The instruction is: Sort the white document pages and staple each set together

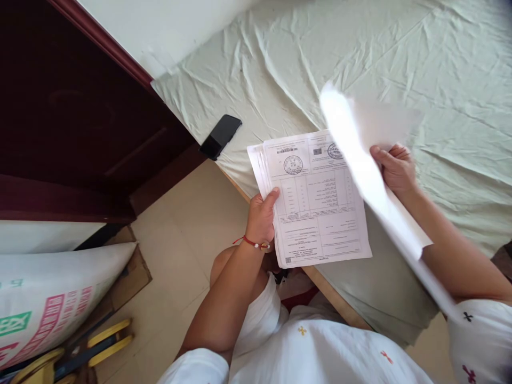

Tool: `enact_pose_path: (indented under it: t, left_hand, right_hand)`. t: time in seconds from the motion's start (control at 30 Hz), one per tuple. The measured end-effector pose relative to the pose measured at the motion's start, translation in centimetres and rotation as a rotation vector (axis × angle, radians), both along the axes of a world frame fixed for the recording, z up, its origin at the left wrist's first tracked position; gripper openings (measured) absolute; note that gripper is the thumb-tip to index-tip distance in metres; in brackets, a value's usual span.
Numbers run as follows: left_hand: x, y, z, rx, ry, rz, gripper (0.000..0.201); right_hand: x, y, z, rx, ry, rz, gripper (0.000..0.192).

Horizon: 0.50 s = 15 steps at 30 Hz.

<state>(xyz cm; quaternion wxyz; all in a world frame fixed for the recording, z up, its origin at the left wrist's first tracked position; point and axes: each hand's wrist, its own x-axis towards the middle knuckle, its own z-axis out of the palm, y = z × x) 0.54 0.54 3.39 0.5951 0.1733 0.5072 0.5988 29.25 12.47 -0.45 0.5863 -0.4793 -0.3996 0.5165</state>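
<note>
My left hand point(262, 216) grips the left edge of a stack of printed sheets point(320, 213), thumb on top and fingers out of sight beneath. The top sheet carries round stamps, a barcode and table lines, and its text reads upside down from here. To the right, my right hand point(396, 168) pinches white paper sheets point(348, 133) between thumb and curled fingers. These sheets are raised, bent and partly smeared by motion, and they cover the right edge of the stack. Both hands are above the cloth-covered surface.
A black phone point(221, 137) lies at the left edge of the wrinkled pale green cloth point(280, 69). A dark red door point(80, 106) stands at the left. On the tiled floor point(180, 229) are a white printed sack point(60, 288), cardboard and a yellow-and-black object point(110, 341).
</note>
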Motion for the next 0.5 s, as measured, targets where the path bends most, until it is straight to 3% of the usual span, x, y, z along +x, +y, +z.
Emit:
enact_pose_path:
  t: [0.13,0.3,0.5]
  left_hand:
    - [0.1,0.1,-0.3,0.023,0.044,0.015,0.051]
    - [0.1,0.2,-0.7,0.054,0.096,0.069,0.054]
    - [0.1,0.2,-0.6,0.078,0.104,0.102,0.054]
  right_hand:
    - [-1.4,-0.5,0.7,0.054,0.019,0.025,0.050]
    - [-1.4,-0.3,-0.2,0.081,-0.014,0.051,0.050]
    - [-1.2,-0.7,0.3,0.010,-0.070,0.146,0.055]
